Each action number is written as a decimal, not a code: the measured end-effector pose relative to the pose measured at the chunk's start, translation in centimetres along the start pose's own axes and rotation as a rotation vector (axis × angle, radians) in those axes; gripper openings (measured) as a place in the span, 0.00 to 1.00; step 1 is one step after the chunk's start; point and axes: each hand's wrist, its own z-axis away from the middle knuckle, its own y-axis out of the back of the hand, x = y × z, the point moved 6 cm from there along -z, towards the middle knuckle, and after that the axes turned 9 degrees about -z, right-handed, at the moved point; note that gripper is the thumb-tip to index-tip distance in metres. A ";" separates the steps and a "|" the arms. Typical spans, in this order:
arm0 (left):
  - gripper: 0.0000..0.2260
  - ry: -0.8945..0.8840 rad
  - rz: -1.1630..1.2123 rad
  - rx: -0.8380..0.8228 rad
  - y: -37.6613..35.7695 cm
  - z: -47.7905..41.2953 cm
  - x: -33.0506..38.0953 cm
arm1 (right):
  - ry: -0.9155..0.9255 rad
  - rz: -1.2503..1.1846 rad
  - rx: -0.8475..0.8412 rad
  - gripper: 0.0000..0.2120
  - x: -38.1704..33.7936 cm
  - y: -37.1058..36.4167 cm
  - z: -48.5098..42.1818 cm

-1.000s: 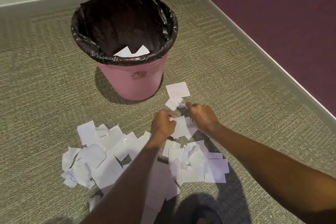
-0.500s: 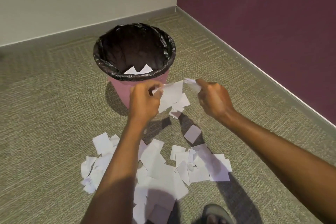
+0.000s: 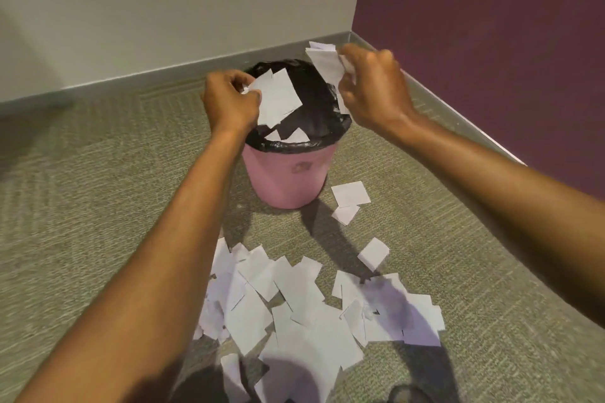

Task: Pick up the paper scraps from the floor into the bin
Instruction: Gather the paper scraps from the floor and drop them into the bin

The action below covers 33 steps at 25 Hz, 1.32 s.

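The left hand (image 3: 229, 101) pinches a few flat white paper scraps (image 3: 278, 98) over the near-left rim of the round pink plastic bin with a black liner (image 3: 288, 180). The right hand (image 3: 373, 88) grips a crumpled bunch of white scraps (image 3: 325, 62) above the bin's far-right edge. Neither load has been let go. A couple of white pieces (image 3: 294, 136) already lie inside the bin.

By my judgement most of the job remains. A large heap of white paper squares (image 3: 294, 298) covers the grey-green carpet floor (image 3: 98, 206) near the person. Two loose scraps (image 3: 350, 195) lie just right of the bin's base, and a single square (image 3: 373, 253) lies between them and the heap.
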 end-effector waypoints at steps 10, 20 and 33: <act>0.20 -0.019 -0.115 -0.200 -2.8 -2.2 -0.8 | -0.096 -0.028 -0.277 0.21 1.8 -8.3 -1.8; 0.03 -0.142 -0.012 0.033 -1.1 0.6 -1.4 | -0.234 -0.447 -0.201 0.20 3.1 -7.9 -1.4; 0.16 -0.427 -0.628 -0.978 -18.2 23.9 -11.3 | -0.524 0.013 -0.800 0.30 20.6 -15.6 13.8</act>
